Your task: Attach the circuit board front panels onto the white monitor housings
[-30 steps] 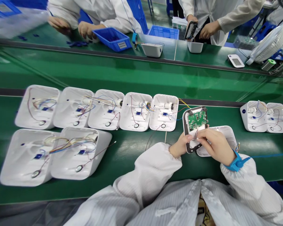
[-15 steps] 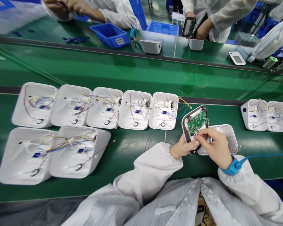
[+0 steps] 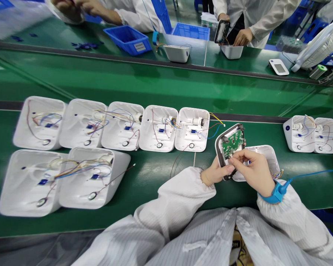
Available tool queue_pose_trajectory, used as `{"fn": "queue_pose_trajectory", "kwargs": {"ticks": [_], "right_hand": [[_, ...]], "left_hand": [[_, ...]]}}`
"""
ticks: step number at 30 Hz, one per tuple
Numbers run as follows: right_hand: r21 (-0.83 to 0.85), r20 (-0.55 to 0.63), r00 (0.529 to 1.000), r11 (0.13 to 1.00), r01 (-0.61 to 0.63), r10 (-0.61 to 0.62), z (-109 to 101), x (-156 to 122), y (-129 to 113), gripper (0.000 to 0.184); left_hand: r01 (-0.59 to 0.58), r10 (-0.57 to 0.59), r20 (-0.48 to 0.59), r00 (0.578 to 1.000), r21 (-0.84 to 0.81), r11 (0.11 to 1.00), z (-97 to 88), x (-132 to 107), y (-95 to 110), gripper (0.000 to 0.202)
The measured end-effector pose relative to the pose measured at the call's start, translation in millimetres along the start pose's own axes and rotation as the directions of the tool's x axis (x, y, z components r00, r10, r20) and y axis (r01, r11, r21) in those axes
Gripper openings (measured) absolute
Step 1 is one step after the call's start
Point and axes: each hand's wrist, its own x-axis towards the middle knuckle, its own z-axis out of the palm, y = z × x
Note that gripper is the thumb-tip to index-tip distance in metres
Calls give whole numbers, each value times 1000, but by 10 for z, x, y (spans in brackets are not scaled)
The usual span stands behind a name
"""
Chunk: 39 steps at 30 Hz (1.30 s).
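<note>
My left hand (image 3: pixel 215 173) grips the lower left edge of a white and dark device cover (image 3: pixel 218 147), held tilted above the bench. A green circuit board (image 3: pixel 232 143) faces up inside the cover. My right hand (image 3: pixel 252 168), wearing a blue wrist strap (image 3: pixel 276 194), is closed in a pinch at the board's lower edge; its fingertips hide whatever small part they hold. Partly behind this hand stands an open white housing (image 3: pixel 268 157) with coloured wires (image 3: pixel 278 173) at its lower right corner.
Several open white housings (image 3: pixel 159 140) with wires stand in two rows to the left. More housings (image 3: pixel 299 135) stand at the right. Across the green divider, a co-worker's hand (image 3: pixel 243 37) is at another housing (image 3: pixel 232 52). A blue bin (image 3: pixel 129 40) stands there too.
My hands and the cover have barely moved. Across the bench, the co-worker's hand has shifted slightly at the far housing. The strap's blue cord hangs a little higher at the right.
</note>
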Motion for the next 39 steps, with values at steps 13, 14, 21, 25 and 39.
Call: {"fn": "queue_pose_trajectory", "kwargs": {"ticks": [13, 14, 21, 25, 39], "right_hand": [[44, 25, 995, 994, -95, 94, -29, 16, -3, 16], [40, 27, 995, 995, -94, 93, -36, 17, -4, 15], [14, 40, 996, 997, -76, 76, -73, 11, 2, 15], [-64, 28, 999, 998, -13, 15, -85, -23, 7, 12], [-450, 167, 777, 654, 608, -607, -305, 231, 151, 45]], "left_hand": [[-99, 94, 50, 994, 97, 990, 101, 21, 55, 78], [-101, 95, 55, 994, 105, 989, 95, 23, 47, 76], [-136, 131, 47, 990, 120, 983, 37, 27, -32, 74], [-112, 102, 72, 992, 143, 983, 42, 32, -13, 73], [-97, 89, 104, 990, 70, 993, 29, 15, 4, 73]]}}
